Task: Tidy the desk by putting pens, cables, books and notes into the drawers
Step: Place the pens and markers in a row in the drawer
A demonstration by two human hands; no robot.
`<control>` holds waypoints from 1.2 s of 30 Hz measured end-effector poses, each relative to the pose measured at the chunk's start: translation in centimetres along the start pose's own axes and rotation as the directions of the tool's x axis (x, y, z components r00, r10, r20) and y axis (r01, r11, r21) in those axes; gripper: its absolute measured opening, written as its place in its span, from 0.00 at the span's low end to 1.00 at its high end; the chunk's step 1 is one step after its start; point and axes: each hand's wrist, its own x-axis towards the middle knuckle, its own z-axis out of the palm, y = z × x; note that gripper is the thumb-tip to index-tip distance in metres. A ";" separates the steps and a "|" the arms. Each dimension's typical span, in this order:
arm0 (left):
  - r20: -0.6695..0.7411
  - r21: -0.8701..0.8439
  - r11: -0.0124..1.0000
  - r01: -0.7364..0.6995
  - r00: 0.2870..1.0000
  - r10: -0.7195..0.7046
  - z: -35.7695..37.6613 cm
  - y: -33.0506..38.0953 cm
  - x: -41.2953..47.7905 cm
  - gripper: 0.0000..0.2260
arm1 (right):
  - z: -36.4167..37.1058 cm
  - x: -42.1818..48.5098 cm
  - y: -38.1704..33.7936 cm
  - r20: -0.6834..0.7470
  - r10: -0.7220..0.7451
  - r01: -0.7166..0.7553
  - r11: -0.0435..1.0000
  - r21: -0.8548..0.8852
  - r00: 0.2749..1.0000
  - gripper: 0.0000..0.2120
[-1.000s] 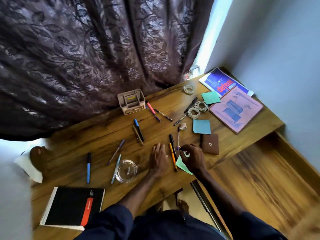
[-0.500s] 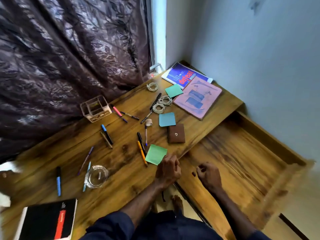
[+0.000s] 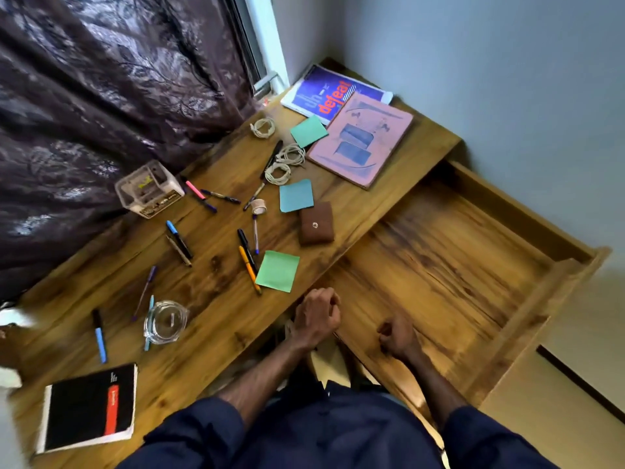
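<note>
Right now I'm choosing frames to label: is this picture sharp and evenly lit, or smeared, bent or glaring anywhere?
Head view: middle sharp, green note crisp; notebook and drawer corner smeared; the whole scene sits tilted; window daylight puts sheen on the curtain, no hard glare on the desk.

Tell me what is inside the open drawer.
The drawer shows only its bare wooden bottom, with the right hand curled above the near end. The hand covers that part, so anything under or in the fist cannot be seen.
</note>
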 end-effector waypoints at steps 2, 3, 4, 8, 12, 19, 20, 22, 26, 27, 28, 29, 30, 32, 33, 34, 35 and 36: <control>0.032 -0.007 1.000 -0.011 0.999 0.011 0.2 0.0 0.1 0.03 | -0.2 -0.5 1.1 -0.015 0.042 -0.042 0.999 0.005 0.999 0.06; 0.045 -0.007 1.000 -0.012 0.999 0.012 0.3 0.0 0.1 0.03 | -0.2 -0.8 1.5 -0.029 0.057 -0.057 0.998 0.001 0.998 0.05; 0.053 -0.004 1.000 -0.014 0.999 0.014 0.3 -0.1 0.2 0.03 | -0.2 -1.0 1.9 -0.054 0.067 -0.067 0.998 0.003 0.996 0.05; 0.070 0.002 1.000 -0.027 0.997 0.027 0.3 0.1 0.4 0.03 | 0.7 -1.7 2.8 -0.200 0.120 -0.105 0.991 0.084 0.972 0.11; 0.091 -0.010 0.999 -0.034 0.995 0.034 0.2 -0.1 0.4 0.05 | 2.5 -1.7 1.8 -0.189 0.126 -0.114 0.991 0.069 0.974 0.13; 0.098 -0.010 1.000 -0.003 0.995 0.004 -0.1 -1.1 0.2 0.05 | 2.6 -0.1 -1.2 -0.143 0.040 -0.046 0.998 -0.039 0.989 0.04; 0.093 -0.004 1.000 0.012 0.996 -0.012 -0.1 -1.3 0.2 0.05 | 2.3 0.5 -1.8 -0.142 0.007 -0.011 0.999 -0.031 0.990 0.04; 0.081 0.019 0.999 0.047 0.996 -0.048 -0.2 -1.7 0.1 0.05 | 1.5 1.7 -3.7 -0.154 -0.072 0.070 0.997 -0.023 0.985 0.05; 0.074 0.066 0.996 0.055 0.995 -0.060 0.0 -2.4 -0.3 0.06 | 0.3 4.0 -8.2 -0.226 -0.210 0.210 0.977 -0.024 0.951 0.07; 0.073 0.070 0.996 0.058 0.995 -0.063 0.0 -2.5 -0.4 0.06 | 0.2 4.5 -9.2 -0.227 -0.224 0.224 0.974 -0.026 0.948 0.07; 0.071 0.073 0.995 0.061 0.995 -0.066 0.0 -2.7 -0.5 0.06 | 0.4 5.0 -9.9 -0.225 -0.236 0.233 0.972 -0.038 0.945 0.07; 0.070 0.076 0.995 0.061 0.995 -0.066 0.0 -2.7 -0.6 0.06 | 0.6 5.5 -10.4 -0.218 -0.246 0.242 0.969 -0.049 0.944 0.07; 0.072 0.081 0.995 0.058 0.995 -0.064 0.1 -2.8 -0.7 0.07 | 1.1 6.0 -10.7 -0.202 -0.251 0.245 0.968 -0.058 0.947 0.06; 0.072 0.077 0.996 0.045 0.996 -0.051 0.2 -2.8 -0.8 0.07 | 2.3 6.8 -10.6 -0.175 -0.259 0.250 0.965 -0.075 0.950 0.03; 0.068 0.073 0.996 0.043 0.997 -0.048 0.2 -2.8 -0.8 0.08 | 2.9 7.0 -10.4 -0.160 -0.267 0.255 0.963 -0.090 0.950 0.03; 0.068 0.068 0.997 0.040 0.997 -0.045 0.2 -2.7 -0.8 0.08 | 3.4 7.1 -10.0 -0.154 -0.278 0.263 0.958 -0.109 0.948 0.03; 0.069 0.064 0.997 0.037 0.997 -0.042 0.3 -2.8 -0.9 0.08 | 4.0 7.2 -9.7 -0.157 -0.292 0.273 0.953 -0.128 0.944 0.02; 0.074 0.061 0.998 0.035 0.997 -0.039 0.3 -2.9 -0.8 0.08 | 4.3 7.4 -9.3 -0.170 -0.303 0.283 0.950 -0.135 0.938 0.02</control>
